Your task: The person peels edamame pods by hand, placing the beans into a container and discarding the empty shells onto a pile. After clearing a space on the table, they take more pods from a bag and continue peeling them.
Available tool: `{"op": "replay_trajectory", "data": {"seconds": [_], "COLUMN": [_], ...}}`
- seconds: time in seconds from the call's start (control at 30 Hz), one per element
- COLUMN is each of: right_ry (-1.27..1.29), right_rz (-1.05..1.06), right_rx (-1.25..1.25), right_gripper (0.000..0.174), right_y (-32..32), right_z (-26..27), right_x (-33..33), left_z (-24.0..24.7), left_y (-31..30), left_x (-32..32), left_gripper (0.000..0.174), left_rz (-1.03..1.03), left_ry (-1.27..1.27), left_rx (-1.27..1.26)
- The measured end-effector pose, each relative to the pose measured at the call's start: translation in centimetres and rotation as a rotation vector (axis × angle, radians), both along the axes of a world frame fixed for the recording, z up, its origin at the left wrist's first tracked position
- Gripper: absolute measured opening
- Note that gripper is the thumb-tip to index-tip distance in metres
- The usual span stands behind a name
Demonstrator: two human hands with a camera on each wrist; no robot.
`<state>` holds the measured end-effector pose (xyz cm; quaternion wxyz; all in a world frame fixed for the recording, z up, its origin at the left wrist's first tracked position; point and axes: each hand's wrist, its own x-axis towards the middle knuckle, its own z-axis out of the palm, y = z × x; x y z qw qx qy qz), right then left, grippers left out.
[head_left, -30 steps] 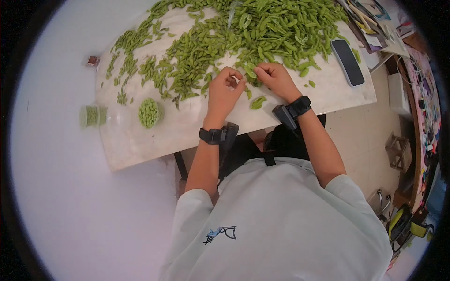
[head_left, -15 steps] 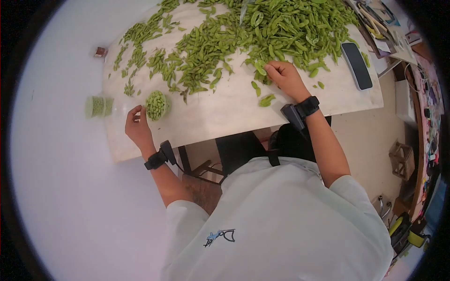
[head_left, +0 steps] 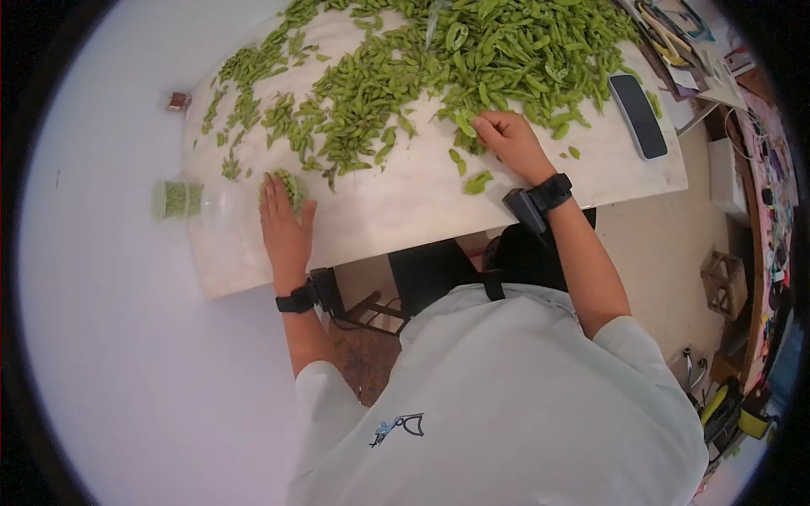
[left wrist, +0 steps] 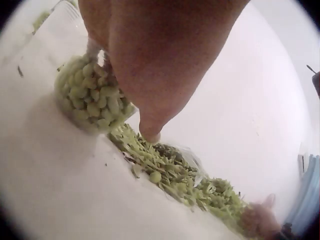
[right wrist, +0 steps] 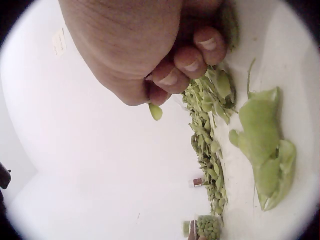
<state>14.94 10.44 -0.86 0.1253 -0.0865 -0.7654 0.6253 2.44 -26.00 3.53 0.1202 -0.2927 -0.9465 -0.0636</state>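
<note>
My left hand [head_left: 287,232] lies over a clear cup [left wrist: 82,120] of shelled green beans at the left of the table, its fingers straight across the cup's top. The left wrist view shows the beans [left wrist: 95,95] filling the cup, while the fingertips are hidden behind the hand. At the front of the large pile, my right hand [head_left: 513,143] pinches a green soybean pod [head_left: 465,124] between thumb and forefinger. The pod's tip [right wrist: 156,112] sticks out past the curled fingers. Just below that hand lie split pods [head_left: 477,182].
A big heap of soybean pods [head_left: 523,59] covers the back of the table, thinning leftward. The phone [head_left: 639,116] lies at the right. Another clear container [head_left: 175,200] with green contents is by the left edge, below a small brown box [head_left: 178,101].
My left hand has moved left from beside the right hand to the bean cup, and its fingers have straightened over it. The right hand has stayed near the heap with a pod.
</note>
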Motion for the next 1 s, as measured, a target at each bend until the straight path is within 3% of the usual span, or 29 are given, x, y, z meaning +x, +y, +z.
{"op": "replay_trajectory", "data": {"seconds": [0.2,0.43,0.53,0.6,0.7,0.8,0.9,1.0], "right_ry": [-0.008,0.041,0.124,0.181,0.113,0.054,0.06,0.072], "right_rz": [0.012,0.088,-0.257,-0.289,-0.188,-0.108,-0.099,-0.102], "right_rx": [0.014,0.025,-0.388,-0.456,-0.407,-0.361,-0.373,-0.367], "right_gripper": [0.035,0.028,0.029,0.032,0.031,0.027,0.022,0.021], "right_y": [0.5,0.5,0.3,-0.1,0.5,0.6,0.7,0.8], "right_z": [-0.6,-1.2,-0.8,-0.3,-0.2,-0.1,-0.3,-0.5], "right_x": [-0.2,-0.2,-0.4,-0.6,-0.3,-0.2,-0.2,-0.3], "left_z": [0.3,3.5,4.0,3.9,2.2,2.6,-0.4,-0.3], "left_y": [-0.3,4.3,7.5,9.6,12.6,16.8,18.7,19.4], "left_x": [-0.2,0.0,-0.5,-0.9,-2.5,-2.2,-5.0,-4.6], "left_gripper": [0.067,0.036,0.025,0.021,0.021,0.024,0.028,0.028], "left_rz": [-0.028,-0.072,-0.118,-0.185,-0.285,-0.231,-0.31,-0.317], "left_ry": [-0.073,-0.002,-0.049,-0.087,-0.188,-0.346,-0.216,-0.245], "left_rx": [-0.051,0.27,0.369,0.395,0.386,0.425,0.379,0.263]}}
